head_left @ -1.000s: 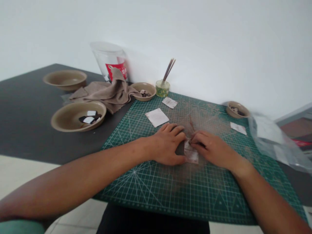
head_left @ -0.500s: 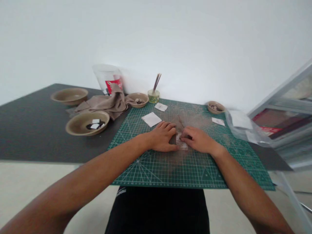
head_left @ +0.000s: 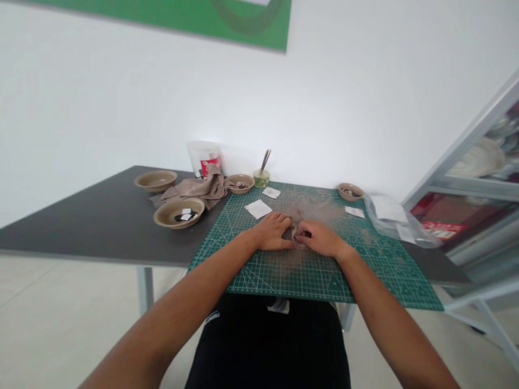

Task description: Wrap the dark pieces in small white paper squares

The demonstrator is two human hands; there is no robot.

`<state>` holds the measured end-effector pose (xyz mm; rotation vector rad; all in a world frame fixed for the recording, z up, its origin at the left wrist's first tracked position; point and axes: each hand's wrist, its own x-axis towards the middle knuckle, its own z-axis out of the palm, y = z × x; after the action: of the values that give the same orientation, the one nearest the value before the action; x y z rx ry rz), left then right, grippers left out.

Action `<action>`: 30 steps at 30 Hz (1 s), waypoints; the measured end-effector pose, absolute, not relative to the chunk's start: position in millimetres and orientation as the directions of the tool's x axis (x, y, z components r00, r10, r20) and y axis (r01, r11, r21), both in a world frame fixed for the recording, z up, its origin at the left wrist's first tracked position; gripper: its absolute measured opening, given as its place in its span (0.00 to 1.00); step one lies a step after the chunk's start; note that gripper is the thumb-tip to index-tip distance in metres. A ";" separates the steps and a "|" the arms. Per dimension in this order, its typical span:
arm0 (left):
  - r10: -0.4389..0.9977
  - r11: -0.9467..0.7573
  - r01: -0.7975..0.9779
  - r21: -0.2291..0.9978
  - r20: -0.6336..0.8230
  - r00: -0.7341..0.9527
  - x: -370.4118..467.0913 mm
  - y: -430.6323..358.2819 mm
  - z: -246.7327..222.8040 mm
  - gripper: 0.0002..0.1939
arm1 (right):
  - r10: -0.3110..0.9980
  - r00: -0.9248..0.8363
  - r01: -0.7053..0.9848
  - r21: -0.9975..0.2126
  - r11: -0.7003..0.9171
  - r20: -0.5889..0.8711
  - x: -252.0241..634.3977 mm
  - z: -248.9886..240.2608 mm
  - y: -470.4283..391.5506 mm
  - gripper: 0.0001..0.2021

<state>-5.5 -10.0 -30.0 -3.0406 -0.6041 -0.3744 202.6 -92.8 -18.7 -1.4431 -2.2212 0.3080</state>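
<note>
My left hand [head_left: 274, 232] lies on the green gridded cutting mat [head_left: 389, 270], thumb apart from its fingers. It is beside a small pale piece [head_left: 299, 245], mostly covered by the hands. Over that piece my right hand [head_left: 319, 237] is closed in a pinch; whatever is between its fingertips is too small to make out. Brownish dust is smeared over the mat around both hands. Just beyond my left hand is a white square sheet [head_left: 258, 209], with a smaller white piece [head_left: 271, 192] farther back.
Left stand a bowl with black and white pieces [head_left: 162, 217], another bowl [head_left: 156, 179] and a brown cloth [head_left: 197, 189]. At the back are sticks in a green pot [head_left: 261, 178] and small bowls [head_left: 241, 182] [head_left: 351, 191]. A clear plastic bag [head_left: 419, 232] lies right, by a metal-framed shelf [head_left: 466, 186].
The camera view has tilted upward and shifted, bringing a green wall panel into sight. My right hand's fingertips have shifted slightly over the pale piece; my left hand keeps its place.
</note>
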 end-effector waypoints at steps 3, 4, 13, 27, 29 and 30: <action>0.383 -0.920 0.390 0.025 0.253 0.888 -7.4 -12.4 -30.0 0.31 | 0.908 -0.301 0.813 -0.420 0.403 0.290 209.8 -18.4 -93.3 0.03; 0.385 -0.919 0.392 0.025 0.260 0.886 -8.1 -13.5 -30.3 0.31 | 0.910 -0.289 0.818 -0.417 0.396 0.297 211.5 -18.0 -94.4 0.04; 0.388 -0.919 0.392 0.039 0.271 0.881 -10.0 -16.3 -33.7 0.30 | 0.894 -0.330 0.792 -0.426 0.438 0.304 202.8 -19.5 -91.7 0.04; 0.405 -0.914 0.397 0.085 0.235 0.884 -9.5 -13.4 -30.5 0.32 | 0.916 -0.283 0.809 -0.443 0.387 0.284 212.8 -17.3 -97.0 0.05; 0.407 -0.913 0.399 0.086 0.236 0.882 -9.1 -14.0 -30.6 0.32 | 0.910 -0.325 0.791 -0.453 0.410 0.256 213.0 -16.3 -101.6 0.04; 0.408 -0.913 0.399 0.087 0.237 0.882 -8.7 -14.2 -30.8 0.32 | 0.904 -0.351 0.780 -0.458 0.427 0.244 211.4 -16.5 -102.7 0.04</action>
<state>-8.7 -14.2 -30.8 -3.0816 -0.6614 -0.4008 211.4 -102.7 -16.5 -1.4238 -2.2263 0.3629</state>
